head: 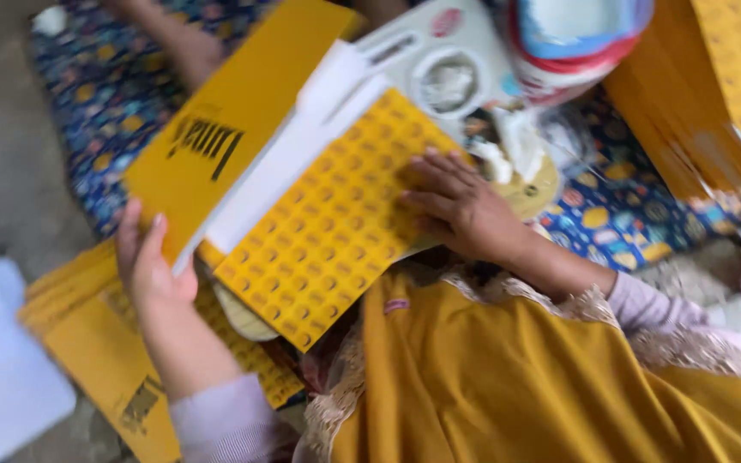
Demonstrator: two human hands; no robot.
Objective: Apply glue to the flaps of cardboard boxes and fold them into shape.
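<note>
In the head view, a yellow folded box (pixel 302 180) is held over the lap, above a patterned blue mat (pixel 105 94). Its long axis runs from lower right to upper left. The near panel is covered in a small repeated pattern, a white inner flap (pixel 293 163) shows along the fold, and the far panel is plain yellow with dark lettering. The left hand (pixel 149 266) is closed on the lower left edge of the plain panel, with the thumb up along the edge. The right hand (pixel 460 206) is laid flat on the right edge of the patterned panel, fingers spread and pressed down; nothing is gripped by it. The box thus lies between the two hands, and the right hand is set further onto it. The board looks thin, stiff and smooth, with sharp creases. A stack of flat yellow sheets (pixel 105 343) is seen on the mat under the left forearm, and another stack (pixel 713 94) at the mat's upper right corner. A white tray (pixel 439 60) with a pale lump inside is seen beyond the box, beside a round tub (pixel 576 43). A mustard garment (pixel 516 386) fills the lower right.
</note>
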